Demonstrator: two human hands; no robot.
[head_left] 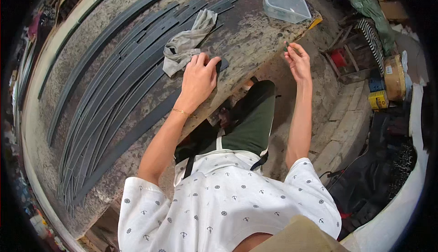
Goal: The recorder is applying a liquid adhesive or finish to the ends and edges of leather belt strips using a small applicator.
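1. The left hand (199, 76), near the centre of the frame, has bent fingers reaching down over the near end of a long, flat, dark grey strip (155, 114); the fingertips are partly hidden, so I cannot tell whether they grip it or only press on it.
2. That strip runs from under the hand toward the lower left of the frame, lying on a worn, stained, brown-grey work table (248, 28).
3. The right hand (299, 62), right of centre in the upper half, is raised just beyond the table's edge, with thumb and fingertips pinched on a small dark piece (286, 46), too small to identify.
4. A crumpled light grey cloth (189, 42) lies just beyond the left hand, partly over a bundle of long, narrow, dark grey strips (114, 74), some with toothed edges, which fan from the upper centre toward the lower left.
5. A thicker dark grey length (105, 32) curves through the upper left, apart from the bundle.
6. A translucent rectangular plastic container (289, 15) stands at the table's far corner, upper right of centre.
7. At the right of the frame, a small yellow box (378, 100) sits near a brown cardboard-coloured roll (394, 76), below a crumpled green plastic sheet (372, 10).
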